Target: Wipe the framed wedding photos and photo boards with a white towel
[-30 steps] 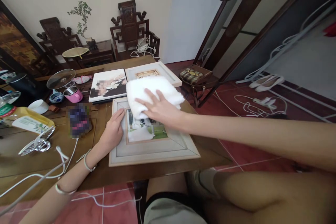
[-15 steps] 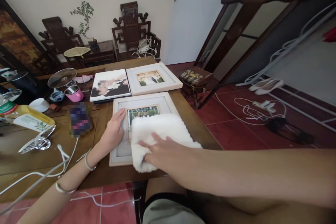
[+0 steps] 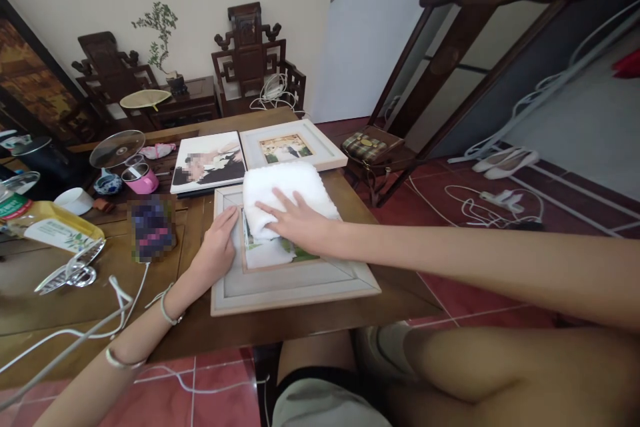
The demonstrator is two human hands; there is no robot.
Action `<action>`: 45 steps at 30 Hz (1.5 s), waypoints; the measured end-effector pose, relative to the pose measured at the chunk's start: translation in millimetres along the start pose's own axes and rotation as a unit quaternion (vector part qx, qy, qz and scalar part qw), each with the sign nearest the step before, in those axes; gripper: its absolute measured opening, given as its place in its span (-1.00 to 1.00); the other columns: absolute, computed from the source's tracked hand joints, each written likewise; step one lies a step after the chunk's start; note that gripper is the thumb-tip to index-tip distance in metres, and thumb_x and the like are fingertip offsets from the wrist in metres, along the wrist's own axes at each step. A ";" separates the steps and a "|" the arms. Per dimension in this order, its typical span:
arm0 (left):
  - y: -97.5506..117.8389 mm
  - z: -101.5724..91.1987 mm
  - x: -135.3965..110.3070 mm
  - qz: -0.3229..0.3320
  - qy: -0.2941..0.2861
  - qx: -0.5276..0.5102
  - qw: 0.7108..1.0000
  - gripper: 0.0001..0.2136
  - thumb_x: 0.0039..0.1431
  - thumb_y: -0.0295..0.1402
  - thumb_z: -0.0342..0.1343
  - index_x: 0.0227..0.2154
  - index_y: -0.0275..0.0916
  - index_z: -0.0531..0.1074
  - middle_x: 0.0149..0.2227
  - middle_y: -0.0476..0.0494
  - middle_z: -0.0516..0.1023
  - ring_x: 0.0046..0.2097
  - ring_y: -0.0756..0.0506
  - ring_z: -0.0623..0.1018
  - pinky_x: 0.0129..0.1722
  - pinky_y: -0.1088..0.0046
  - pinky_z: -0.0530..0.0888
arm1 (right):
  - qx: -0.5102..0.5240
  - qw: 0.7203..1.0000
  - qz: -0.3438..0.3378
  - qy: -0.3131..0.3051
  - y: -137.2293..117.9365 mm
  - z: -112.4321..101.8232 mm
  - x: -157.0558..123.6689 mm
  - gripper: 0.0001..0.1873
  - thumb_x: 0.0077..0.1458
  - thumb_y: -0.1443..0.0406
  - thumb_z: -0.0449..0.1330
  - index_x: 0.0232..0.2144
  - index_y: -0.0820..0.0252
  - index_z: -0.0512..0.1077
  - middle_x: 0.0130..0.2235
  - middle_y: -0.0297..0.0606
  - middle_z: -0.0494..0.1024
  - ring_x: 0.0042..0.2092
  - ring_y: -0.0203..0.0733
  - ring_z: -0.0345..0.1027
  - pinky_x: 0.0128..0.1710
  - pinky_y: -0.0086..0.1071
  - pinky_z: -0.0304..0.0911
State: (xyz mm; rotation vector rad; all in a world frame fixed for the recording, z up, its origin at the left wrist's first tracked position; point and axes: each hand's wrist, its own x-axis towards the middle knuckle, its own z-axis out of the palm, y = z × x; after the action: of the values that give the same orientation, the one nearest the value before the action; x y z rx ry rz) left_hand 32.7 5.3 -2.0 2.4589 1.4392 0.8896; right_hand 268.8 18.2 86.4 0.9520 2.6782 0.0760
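Wooden table (image 3: 225,331), rectangular frame (image 3: 300,285) under fluffy folded cloth (image 3: 290,180)

i have the right hand (image 3: 305,223), fingers spread, on a folded white towel (image 3: 287,180) that covers the upper part of a picture frame (image 3: 295,288) lying on the wooden table (image 3: 400,287). my left hand (image 3: 219,247) rests on the frame's left edge. just beyond, i see a second frame (image 3: 323,147) with a photo panel (image 3: 215,147) beside it. farther left are a pink mug (image 3: 143,181), a bottle of yellow liquid (image 3: 57,227) and, near the bottle, a clear hair clip (image 3: 75,272). a plaid bag (image 3: 367,145) sits on a chair (image 3: 445,50) to the right.
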 end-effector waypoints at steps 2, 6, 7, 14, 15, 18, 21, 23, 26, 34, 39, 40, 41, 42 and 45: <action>1.4 1.8 1.0 -0.002 -0.002 0.005 1.000 -0.43 0.12 -0.63 -0.16 0.22 -0.32 0.28 0.27 -0.32 0.32 0.30 -0.21 0.31 0.32 0.06 0.23 | 0.017 1.000 -0.009 -0.002 -6.1 -2.2 -5.9 -0.25 -0.01 0.64 0.07 0.22 0.11 0.31 0.42 -0.10 -0.15 0.36 0.48 -0.33 0.14 0.39 0.02; 7.2 -1.8 1.3 -0.006 -0.002 0.002 1.000 -0.43 0.11 -0.63 -0.16 0.21 -0.35 0.29 0.26 -0.32 0.33 0.29 -0.21 0.31 0.33 0.09 0.21 | 0.106 0.989 -0.046 -0.087 -37.4 -25.0 -35.5 -0.23 -0.08 0.63 0.11 0.20 0.14 0.33 0.42 -0.08 -0.14 0.35 0.50 -0.30 0.11 0.38 0.09; 9.0 -3.1 1.3 -0.009 -0.002 0.001 1.000 -0.43 0.10 -0.63 -0.16 0.21 -0.35 0.30 0.27 -0.32 0.33 0.30 -0.21 0.31 0.33 0.09 0.21 | 0.130 0.984 -0.054 -0.113 -44.8 -33.3 -44.2 -0.22 -0.12 0.63 0.13 0.19 0.17 0.34 0.42 -0.07 -0.14 0.35 0.52 -0.28 0.11 0.37 0.12; 17.5 -3.9 3.0 -0.027 -0.004 0.005 1.000 -0.45 0.11 -0.63 -0.18 0.19 -0.39 0.32 0.26 -0.35 0.32 0.30 -0.21 0.31 0.32 0.09 0.22 | 0.232 0.956 -0.112 -0.141 -57.1 -55.7 -69.4 -0.25 -0.12 0.65 0.05 0.15 0.20 0.37 0.38 -0.13 0.04 0.33 0.41 -0.11 0.10 0.22 0.23; 17.8 -3.9 3.1 -0.029 -0.004 0.003 1.000 -0.45 0.11 -0.62 -0.18 0.18 -0.37 0.32 0.26 -0.34 0.33 0.30 -0.21 0.31 0.32 0.09 0.22 | 0.225 0.960 -0.106 -0.130 -55.3 -51.8 -65.9 -0.23 -0.13 0.65 0.05 0.16 0.18 0.35 0.39 -0.13 0.01 0.34 0.42 -0.14 0.11 0.24 0.20; 18.1 -4.6 3.1 -0.028 -0.004 -0.001 1.000 -0.46 0.12 -0.62 -0.19 0.18 -0.36 0.32 0.25 -0.33 0.35 0.29 -0.21 0.31 0.31 0.10 0.24 | 0.176 0.976 -0.082 -0.095 -45.4 -35.9 -47.5 -0.21 -0.09 0.67 0.04 0.20 0.15 0.32 0.41 -0.16 -0.08 0.37 0.43 -0.28 0.14 0.31 0.11; 17.4 -3.0 3.8 -0.019 0.001 -0.006 1.000 -0.44 0.11 -0.62 -0.18 0.21 -0.39 0.27 0.24 -0.37 0.34 0.29 -0.22 0.31 0.31 0.10 0.23 | 0.113 0.991 -0.059 -0.044 -25.8 -20.9 -24.6 -0.24 -0.05 0.67 0.01 0.21 0.18 0.31 0.42 -0.15 -0.13 0.37 0.43 -0.38 0.17 0.37 0.00; 17.1 0.3 5.1 -0.014 0.006 -0.003 1.000 -0.43 0.09 -0.62 -0.17 0.22 -0.41 0.25 0.24 -0.40 0.33 0.29 -0.23 0.31 0.31 0.07 0.22 | 0.088 0.995 -0.044 -0.022 -9.1 -13.6 -11.7 -0.23 -0.04 0.67 0.01 0.21 0.17 0.30 0.42 -0.16 -0.14 0.38 0.41 -0.39 0.19 0.36 -0.03; 18.1 5.7 8.1 -0.003 0.002 -0.001 1.000 -0.41 0.06 -0.63 -0.16 0.21 -0.39 0.26 0.24 -0.39 0.34 0.29 -0.23 0.31 0.31 0.04 0.23 | 0.071 0.997 -0.023 -0.013 10.9 -7.7 -1.2 -0.23 -0.03 0.68 0.01 0.21 0.12 0.31 0.43 -0.22 -0.17 0.39 0.37 -0.44 0.20 0.38 -0.07; 20.3 0.6 7.3 0.008 0.015 0.009 1.000 -0.47 0.08 -0.63 -0.18 0.14 -0.45 0.34 0.20 -0.45 0.39 0.26 -0.23 0.37 0.29 0.06 0.28 | 0.162 0.983 -0.029 -0.079 -13.4 -27.5 -34.8 -0.25 -0.10 0.68 -0.04 0.11 0.14 0.39 0.40 -0.16 -0.03 0.37 0.43 -0.32 0.07 0.42 0.09; 21.5 -4.4 4.7 -0.014 0.004 0.002 1.000 -0.44 0.08 -0.64 -0.17 0.17 -0.36 0.32 0.24 -0.36 0.36 0.27 -0.20 0.35 0.30 0.06 0.25 | 0.269 0.943 -0.115 -0.159 -31.5 -42.3 -64.2 -0.39 -0.09 0.64 -0.03 -0.05 0.15 0.48 0.03 -0.10 0.51 0.24 0.18 0.18 0.07 0.05 0.23; 21.9 -4.3 4.8 -0.016 0.001 0.005 1.000 -0.45 0.08 -0.64 -0.18 0.17 -0.38 0.32 0.24 -0.37 0.36 0.28 -0.20 0.34 0.30 0.06 0.25 | 0.279 0.937 -0.128 -0.167 -31.8 -44.6 -66.7 -0.41 -0.08 0.63 -0.02 -0.07 0.15 0.50 -0.07 -0.13 0.56 0.14 0.11 0.31 0.04 -0.04 0.26; 22.1 -4.1 5.0 -0.015 -0.002 0.008 1.000 -0.45 0.09 -0.64 -0.18 0.16 -0.40 0.33 0.24 -0.38 0.35 0.28 -0.20 0.34 0.30 0.06 0.25 | 0.284 0.934 -0.135 -0.171 -31.3 -46.7 -67.9 -0.44 -0.07 0.62 -0.01 -0.09 0.14 0.51 -0.15 -0.15 0.57 0.04 0.05 0.40 -0.01 -0.10 0.28; 22.3 -3.9 5.2 -0.013 -0.004 0.011 1.000 -0.46 0.09 -0.64 -0.19 0.16 -0.42 0.33 0.24 -0.40 0.35 0.28 -0.20 0.34 0.30 0.07 0.25 | 0.288 0.932 -0.134 -0.176 -30.1 -48.6 -67.8 -0.46 -0.06 0.61 0.00 -0.11 0.13 0.52 -0.20 -0.17 0.56 -0.05 0.00 0.44 -0.06 -0.16 0.29; 21.6 -5.1 4.8 -0.011 -0.007 0.017 1.000 -0.45 0.08 -0.64 -0.18 0.16 -0.42 0.33 0.24 -0.39 0.35 0.28 -0.20 0.34 0.30 0.08 0.25 | 0.283 0.939 -0.093 -0.170 -22.9 -50.1 -61.5 -0.46 -0.01 0.56 0.00 -0.07 0.09 0.51 -0.14 -0.12 0.53 -0.15 -0.04 0.46 -0.18 -0.23 0.31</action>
State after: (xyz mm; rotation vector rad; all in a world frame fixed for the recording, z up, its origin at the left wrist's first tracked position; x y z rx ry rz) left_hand 47.6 -2.9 13.1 2.4638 1.4860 0.8493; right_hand 285.4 -35.6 146.7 0.7538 2.4739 -0.8599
